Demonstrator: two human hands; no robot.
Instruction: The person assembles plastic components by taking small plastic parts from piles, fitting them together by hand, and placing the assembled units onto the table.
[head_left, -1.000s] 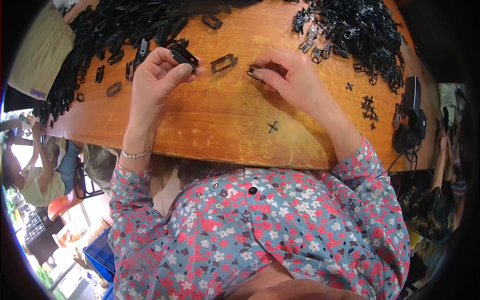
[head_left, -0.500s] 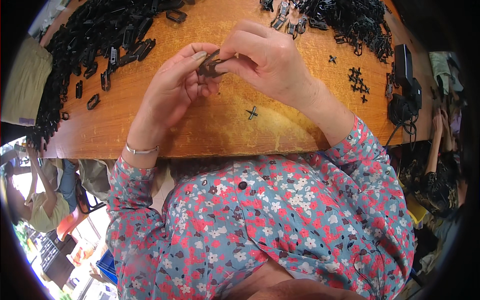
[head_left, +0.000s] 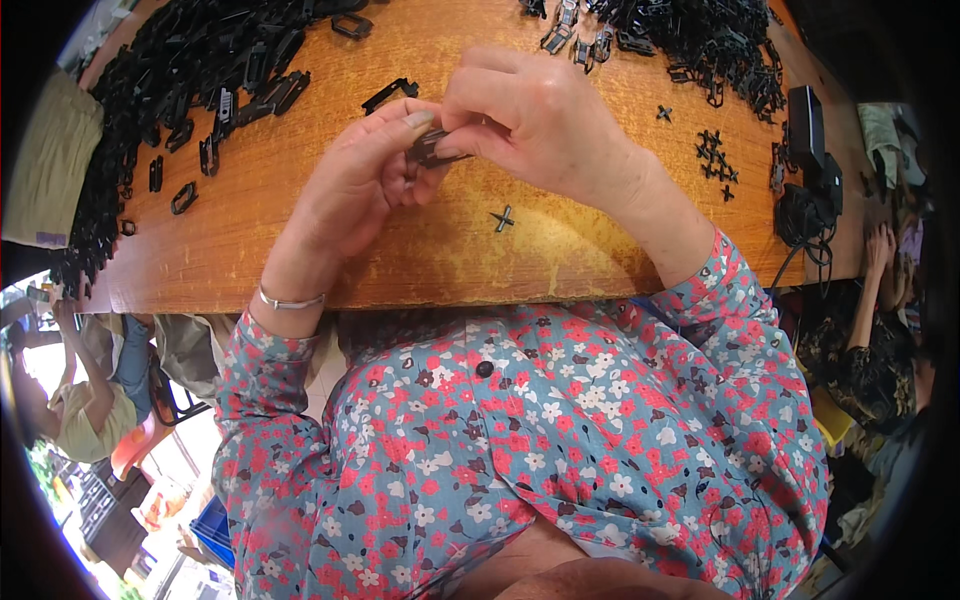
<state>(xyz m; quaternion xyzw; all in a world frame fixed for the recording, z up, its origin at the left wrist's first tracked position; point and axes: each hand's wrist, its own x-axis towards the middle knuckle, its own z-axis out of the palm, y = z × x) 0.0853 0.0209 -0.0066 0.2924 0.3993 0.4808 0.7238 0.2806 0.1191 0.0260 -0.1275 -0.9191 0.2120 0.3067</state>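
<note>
My left hand (head_left: 365, 170) and my right hand (head_left: 550, 125) meet above the table. Between their fingertips is a small dark plastic piece (head_left: 428, 152), mostly covered by the fingers. The left thumb presses on it from one side, and the right thumb and fingers pinch its other side. Just beyond the left fingers shows a slim black plastic part (head_left: 388, 94); whether it lies on the wood or touches those fingers I cannot tell. Nearer to me, a single black cross-shaped piece (head_left: 503, 218) rests on the tabletop.
A big heap of black plastic parts (head_left: 230, 60) covers the table's left side, with loose frames (head_left: 184, 198) beside it. Another heap (head_left: 700, 50) stands at the far right. Several small crosses (head_left: 712, 155) and a black box with cables (head_left: 808, 130) lie along the right. Other people work on both sides.
Both hands have shifted slightly to the right, the dark piece still between them. The slim black part beyond my left fingers has come into view.
</note>
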